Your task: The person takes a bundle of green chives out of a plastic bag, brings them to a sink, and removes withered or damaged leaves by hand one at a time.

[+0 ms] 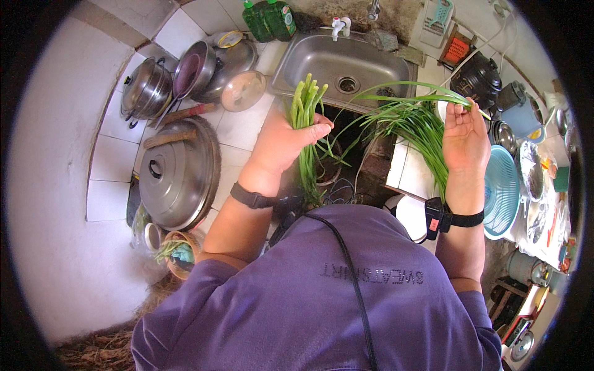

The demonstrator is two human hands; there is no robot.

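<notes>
My left hand (287, 137) is closed around a bunch of thick green stalks (304, 106). Their blunt ends point up towards the sink, and the lower part hangs beneath the fist. Raised at the right, my right hand (465, 146) has its palm showing and pinches a few long green leaves (445, 96) at the fingertips. Those leaves stretch left in front of the sink. Beneath them a heap of long, thin green leaves, like garlic chives (420, 130), lies on the tiled counter (408, 167), partly behind my right forearm.
A steel sink (315, 62) with a white tap (340, 28) is ahead. At left stand a large domed lid (181, 185), a steel pot (146, 88) and a pan (195, 69). A blue plastic colander (503, 199) sits at right. Cables (341, 188) run below the counter gap.
</notes>
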